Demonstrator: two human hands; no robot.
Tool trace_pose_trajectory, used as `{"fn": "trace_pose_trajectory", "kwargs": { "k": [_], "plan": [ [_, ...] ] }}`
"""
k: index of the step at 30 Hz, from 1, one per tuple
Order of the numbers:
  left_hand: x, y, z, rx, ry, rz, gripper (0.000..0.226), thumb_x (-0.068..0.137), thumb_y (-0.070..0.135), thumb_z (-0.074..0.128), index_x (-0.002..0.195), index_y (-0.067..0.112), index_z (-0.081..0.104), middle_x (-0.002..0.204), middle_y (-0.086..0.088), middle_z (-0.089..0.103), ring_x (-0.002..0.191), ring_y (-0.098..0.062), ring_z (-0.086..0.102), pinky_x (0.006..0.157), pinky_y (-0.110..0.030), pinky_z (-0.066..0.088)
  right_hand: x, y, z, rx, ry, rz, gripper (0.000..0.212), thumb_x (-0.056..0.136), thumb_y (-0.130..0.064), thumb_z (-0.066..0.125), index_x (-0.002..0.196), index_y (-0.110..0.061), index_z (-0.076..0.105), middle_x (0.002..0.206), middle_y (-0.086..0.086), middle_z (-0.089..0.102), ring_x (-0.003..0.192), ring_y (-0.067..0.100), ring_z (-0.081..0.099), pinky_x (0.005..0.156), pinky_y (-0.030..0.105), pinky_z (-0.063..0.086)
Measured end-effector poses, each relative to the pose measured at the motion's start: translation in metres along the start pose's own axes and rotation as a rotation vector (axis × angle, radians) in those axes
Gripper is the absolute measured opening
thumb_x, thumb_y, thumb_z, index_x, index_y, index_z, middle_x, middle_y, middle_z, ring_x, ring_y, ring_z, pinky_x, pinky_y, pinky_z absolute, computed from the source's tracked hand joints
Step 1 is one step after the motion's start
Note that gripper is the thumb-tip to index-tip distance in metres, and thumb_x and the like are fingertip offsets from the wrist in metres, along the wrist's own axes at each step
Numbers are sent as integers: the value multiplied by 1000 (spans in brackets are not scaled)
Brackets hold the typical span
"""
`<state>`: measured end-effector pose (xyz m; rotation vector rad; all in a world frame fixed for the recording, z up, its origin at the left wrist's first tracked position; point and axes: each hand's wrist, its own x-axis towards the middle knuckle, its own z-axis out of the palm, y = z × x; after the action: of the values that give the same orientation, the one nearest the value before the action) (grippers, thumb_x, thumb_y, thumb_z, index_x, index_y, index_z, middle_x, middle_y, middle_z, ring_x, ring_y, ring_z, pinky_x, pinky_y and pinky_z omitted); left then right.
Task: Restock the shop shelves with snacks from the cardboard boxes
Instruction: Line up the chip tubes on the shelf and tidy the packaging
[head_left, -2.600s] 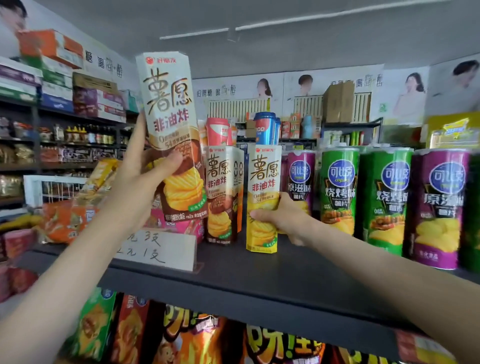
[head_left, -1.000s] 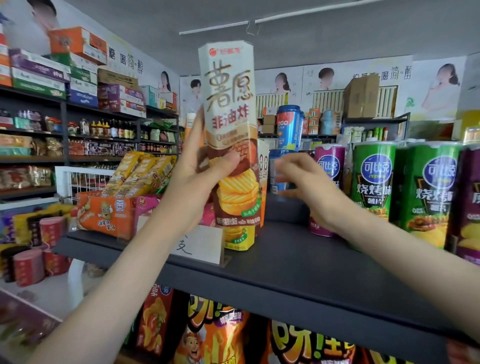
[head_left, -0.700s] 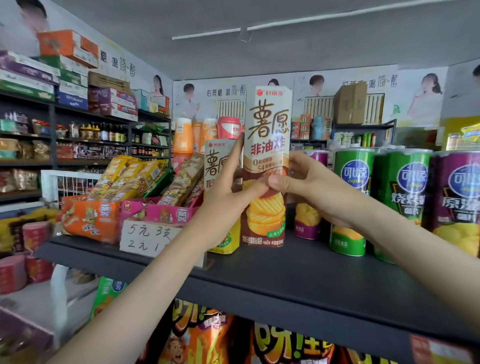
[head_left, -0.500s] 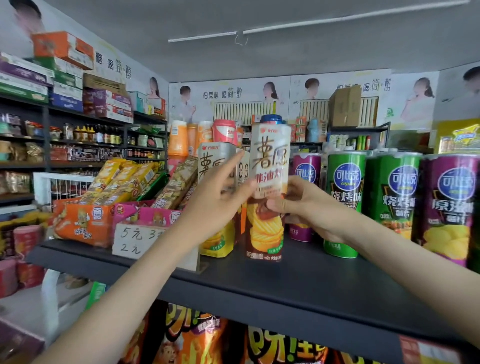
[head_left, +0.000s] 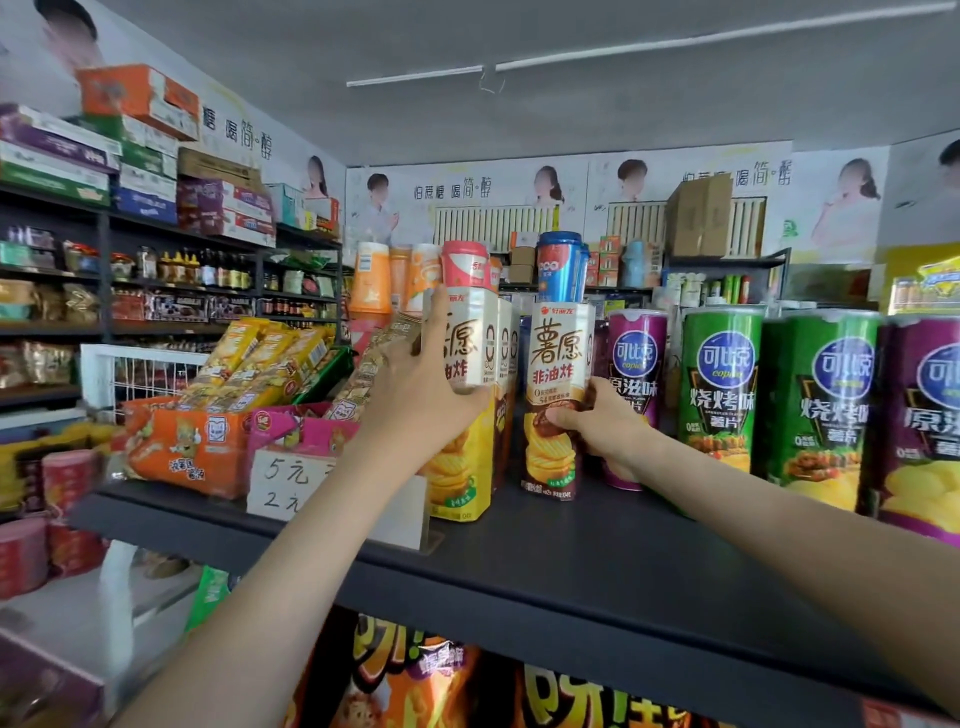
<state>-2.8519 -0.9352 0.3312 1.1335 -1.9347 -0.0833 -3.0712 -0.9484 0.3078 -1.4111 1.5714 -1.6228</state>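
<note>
A tall brown-and-white chip box (head_left: 556, 395) stands upright on the dark shelf (head_left: 597, 561). My right hand (head_left: 602, 423) grips its lower right side. To its left stands a yellow-and-white chip box (head_left: 467, 457) of the same brand, with more boxes behind it. My left hand (head_left: 415, 395) holds that box's left face, thumb across its front. No cardboard box with stock is in view.
Green and purple chip cans (head_left: 722, 389) line the shelf to the right. Orange and pink display cartons (head_left: 208, 441) of snack bars and a handwritten price card (head_left: 291, 483) sit at left. Drink cups (head_left: 558, 265) stand behind. Chip bags (head_left: 415, 675) hang below the shelf.
The brown chip box came down from my raised left hand onto the shelf, into my right hand. My left hand moved to the yellow box beside it.
</note>
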Motion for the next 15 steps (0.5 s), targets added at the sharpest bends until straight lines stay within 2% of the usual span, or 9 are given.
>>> {"fn": "trace_pose_trajectory", "kwargs": {
  "k": [2,4,9,15],
  "plan": [
    [0,-2,6,1,-10,22,107,85,53,62,140,49,-30,138,-19,42,107,-36,57,90,-43,48,6,2,3,-17,14,-4,46,86,-5,69,123,-14,42,116,4,61,97,17,60,62,24,45],
    [1,-4,10,1,0,40,109,86,52,62,139,47,-33,134,-19,47,96,-34,61,84,-40,51,13,5,7,-24,30,-12,47,86,-5,69,124,-13,42,119,7,61,103,20,60,73,28,50],
    [2,-4,10,9,-3,48,107,87,50,62,143,41,-29,131,-21,46,96,-33,61,76,-34,46,23,7,13,-100,65,-4,53,87,-8,68,132,-11,40,123,8,59,112,24,58,92,37,51],
    [-1,-4,10,13,1,59,105,88,50,61,145,39,-27,127,-19,46,100,-33,59,72,-30,40,31,11,14,-89,39,9,47,90,-6,63,131,-13,41,125,8,59,115,24,57,96,39,49]
  ]
}}
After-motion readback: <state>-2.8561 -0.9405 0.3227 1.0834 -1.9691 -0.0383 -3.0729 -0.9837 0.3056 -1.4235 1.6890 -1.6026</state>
